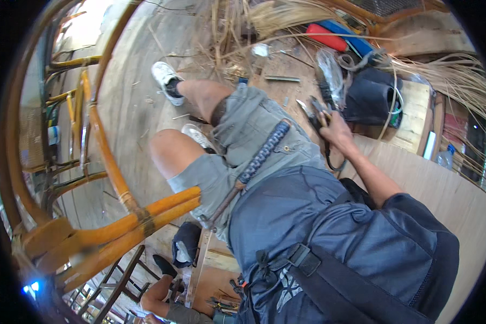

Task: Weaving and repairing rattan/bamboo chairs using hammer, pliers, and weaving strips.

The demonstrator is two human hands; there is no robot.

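Note:
My right hand [337,130] reaches to the floorboard beside my thigh. Its fingers are closed around a hand tool [319,110] with a pale metal tip and dark parts; its exact kind is unclear. Right beside it lies another slim metal-tipped tool [303,108]. Across my lap rests a hammer-like tool [264,151] with a blue braided grip and a thin brown shaft. A bent rattan chair frame [105,156], orange-brown with bound joints, stands at my left, its thick double rail [162,210] close to my knee. My left hand is out of view.
Loose rattan strips [443,78] spread at the far right, near a red roll [326,36], a blue tube [351,40] and a black bag [370,97]. A flat metal bar [282,79] lies ahead. Another person's leg [156,297] shows at the lower left.

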